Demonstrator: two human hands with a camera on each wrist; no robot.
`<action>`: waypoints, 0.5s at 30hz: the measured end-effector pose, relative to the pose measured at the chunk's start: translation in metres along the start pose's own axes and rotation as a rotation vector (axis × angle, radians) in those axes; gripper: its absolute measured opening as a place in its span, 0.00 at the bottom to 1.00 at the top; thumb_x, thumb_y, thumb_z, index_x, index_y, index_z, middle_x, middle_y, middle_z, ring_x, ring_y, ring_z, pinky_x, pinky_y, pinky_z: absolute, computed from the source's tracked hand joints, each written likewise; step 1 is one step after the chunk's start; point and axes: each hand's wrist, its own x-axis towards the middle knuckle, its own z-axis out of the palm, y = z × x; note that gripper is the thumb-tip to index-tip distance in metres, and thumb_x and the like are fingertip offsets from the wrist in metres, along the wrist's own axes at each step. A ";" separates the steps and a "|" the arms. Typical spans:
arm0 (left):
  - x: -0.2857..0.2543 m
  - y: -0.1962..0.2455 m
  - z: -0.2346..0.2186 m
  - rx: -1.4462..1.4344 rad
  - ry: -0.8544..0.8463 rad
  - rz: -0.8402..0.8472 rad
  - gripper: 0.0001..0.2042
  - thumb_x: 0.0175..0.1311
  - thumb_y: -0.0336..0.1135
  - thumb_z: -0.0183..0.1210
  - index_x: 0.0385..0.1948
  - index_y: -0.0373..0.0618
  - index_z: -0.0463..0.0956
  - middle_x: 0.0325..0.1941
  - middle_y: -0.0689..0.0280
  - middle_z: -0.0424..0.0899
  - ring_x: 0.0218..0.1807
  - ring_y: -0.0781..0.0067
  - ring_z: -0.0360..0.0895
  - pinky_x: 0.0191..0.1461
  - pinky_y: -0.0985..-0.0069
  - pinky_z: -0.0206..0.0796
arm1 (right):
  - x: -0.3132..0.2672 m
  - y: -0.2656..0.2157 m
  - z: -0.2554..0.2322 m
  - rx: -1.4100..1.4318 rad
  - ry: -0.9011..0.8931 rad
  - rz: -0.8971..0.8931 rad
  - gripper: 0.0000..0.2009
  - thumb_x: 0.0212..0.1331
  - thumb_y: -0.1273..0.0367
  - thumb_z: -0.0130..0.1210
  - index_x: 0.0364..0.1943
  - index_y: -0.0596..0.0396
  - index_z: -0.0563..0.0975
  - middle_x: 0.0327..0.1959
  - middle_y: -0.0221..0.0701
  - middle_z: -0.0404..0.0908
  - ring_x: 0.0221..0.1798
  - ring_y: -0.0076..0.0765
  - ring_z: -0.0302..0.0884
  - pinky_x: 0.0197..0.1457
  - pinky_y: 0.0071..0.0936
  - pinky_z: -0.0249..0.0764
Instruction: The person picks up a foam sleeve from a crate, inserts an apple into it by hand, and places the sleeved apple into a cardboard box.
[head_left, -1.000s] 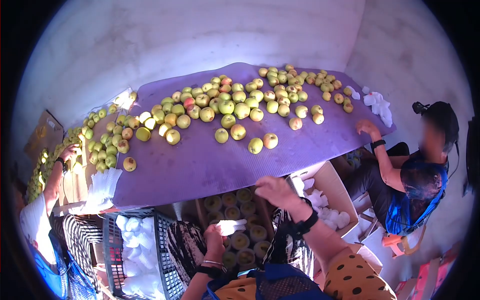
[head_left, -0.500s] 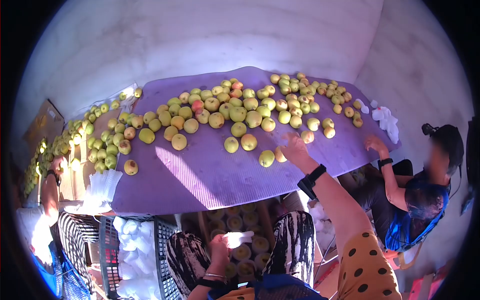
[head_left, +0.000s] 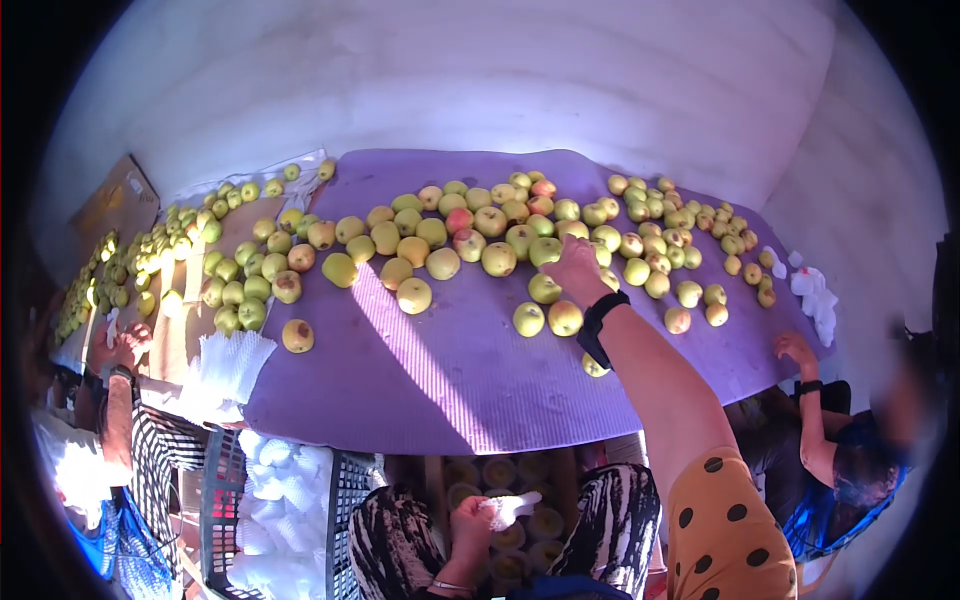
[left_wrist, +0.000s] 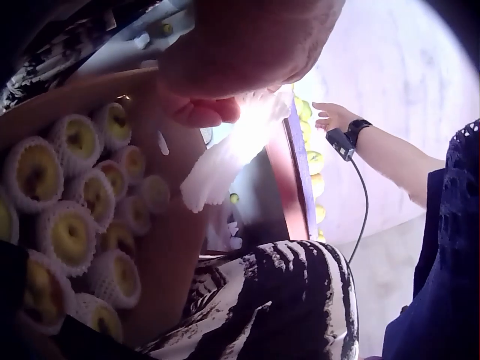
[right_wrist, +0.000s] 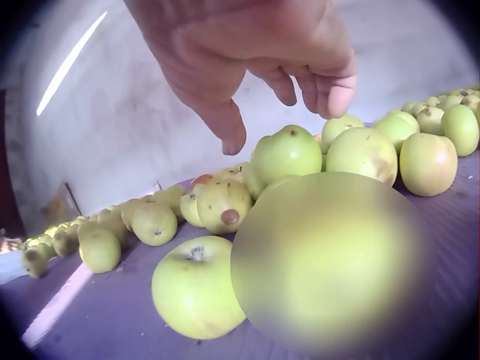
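Low over the person's lap, the left hand (head_left: 470,530) pinches a white foam net sleeve (head_left: 513,508), which hangs limp from the fingers in the left wrist view. The right hand (head_left: 578,270) reaches out over the loose green-yellow apples (head_left: 498,259) on a purple mat (head_left: 420,390). In the right wrist view its thumb and fingers are spread, just above a green apple (right_wrist: 286,157). Below the left hand stands a cardboard box (left_wrist: 169,277) with rows of apples in foam nets (left_wrist: 69,234).
A black plastic crate (head_left: 340,510) full of white foam nets (head_left: 285,500) stands at the left knee. More nets (head_left: 228,370) lie at the mat's left corner. Another person's hand (head_left: 122,345) is at the far left; a second person's hand (head_left: 795,348) is near the right edge.
The right hand has moved from the mat's front edge forward over the apples. The left hand keeps its foam net near the lap. The head view has swung to the right.
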 end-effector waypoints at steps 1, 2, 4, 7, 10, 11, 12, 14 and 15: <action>0.001 -0.002 -0.003 -0.021 -0.010 -0.004 0.05 0.52 0.23 0.50 0.31 0.36 0.71 0.28 0.65 0.76 0.28 0.80 0.72 0.31 0.82 0.66 | 0.009 -0.004 0.003 -0.038 -0.034 0.027 0.29 0.39 0.58 0.62 0.45 0.58 0.67 0.48 0.44 0.68 0.53 0.47 0.64 0.55 0.36 0.64; 0.002 -0.003 -0.005 -0.043 -0.020 -0.008 0.06 0.52 0.23 0.50 0.32 0.36 0.71 0.29 0.65 0.76 0.28 0.80 0.72 0.32 0.82 0.66 | 0.017 -0.008 0.006 -0.076 -0.069 0.054 0.29 0.39 0.58 0.62 0.46 0.58 0.67 0.49 0.44 0.67 0.53 0.47 0.64 0.55 0.36 0.64; 0.001 0.001 -0.007 -0.057 -0.004 -0.019 0.06 0.51 0.24 0.51 0.31 0.36 0.71 0.28 0.65 0.76 0.28 0.81 0.72 0.31 0.83 0.66 | 0.022 -0.015 0.007 -0.043 -0.072 0.173 0.31 0.38 0.57 0.63 0.48 0.58 0.67 0.50 0.45 0.66 0.55 0.48 0.63 0.55 0.35 0.64; -0.002 0.009 -0.008 -0.068 0.018 -0.036 0.06 0.51 0.24 0.52 0.31 0.36 0.72 0.28 0.66 0.76 0.28 0.81 0.72 0.31 0.83 0.65 | 0.025 -0.024 0.008 -0.023 -0.101 0.241 0.33 0.36 0.59 0.64 0.48 0.59 0.68 0.53 0.45 0.63 0.56 0.49 0.61 0.56 0.34 0.64; -0.001 0.012 -0.010 -0.060 0.024 -0.032 0.05 0.51 0.25 0.52 0.30 0.36 0.72 0.27 0.66 0.76 0.27 0.82 0.71 0.31 0.84 0.65 | 0.028 -0.019 0.020 -0.024 -0.096 0.218 0.32 0.35 0.59 0.65 0.48 0.59 0.68 0.51 0.45 0.66 0.56 0.50 0.61 0.56 0.35 0.64; -0.001 0.013 -0.010 -0.055 0.030 -0.026 0.05 0.51 0.25 0.52 0.30 0.36 0.72 0.27 0.66 0.76 0.27 0.82 0.71 0.31 0.84 0.65 | 0.028 -0.019 0.019 -0.027 -0.095 0.210 0.31 0.35 0.60 0.65 0.47 0.59 0.68 0.51 0.45 0.66 0.56 0.50 0.61 0.56 0.36 0.64; -0.002 0.014 -0.010 -0.048 0.036 -0.023 0.05 0.51 0.25 0.52 0.30 0.36 0.72 0.27 0.66 0.75 0.27 0.82 0.71 0.31 0.83 0.65 | 0.026 -0.018 0.017 -0.014 -0.093 0.189 0.30 0.36 0.60 0.65 0.46 0.61 0.68 0.49 0.46 0.68 0.55 0.49 0.63 0.55 0.37 0.64; -0.002 0.019 -0.009 -0.060 0.043 -0.022 0.05 0.51 0.26 0.52 0.30 0.36 0.72 0.27 0.67 0.75 0.27 0.82 0.71 0.31 0.83 0.64 | 0.029 -0.012 0.015 0.111 -0.076 0.129 0.29 0.37 0.59 0.64 0.44 0.60 0.69 0.44 0.44 0.72 0.48 0.43 0.69 0.49 0.34 0.68; -0.005 0.018 -0.008 -0.065 0.043 -0.026 0.06 0.51 0.26 0.52 0.30 0.36 0.72 0.27 0.67 0.75 0.27 0.82 0.71 0.31 0.83 0.64 | 0.027 -0.007 0.015 0.408 -0.136 0.130 0.27 0.39 0.59 0.63 0.43 0.60 0.69 0.42 0.42 0.72 0.45 0.41 0.70 0.47 0.32 0.68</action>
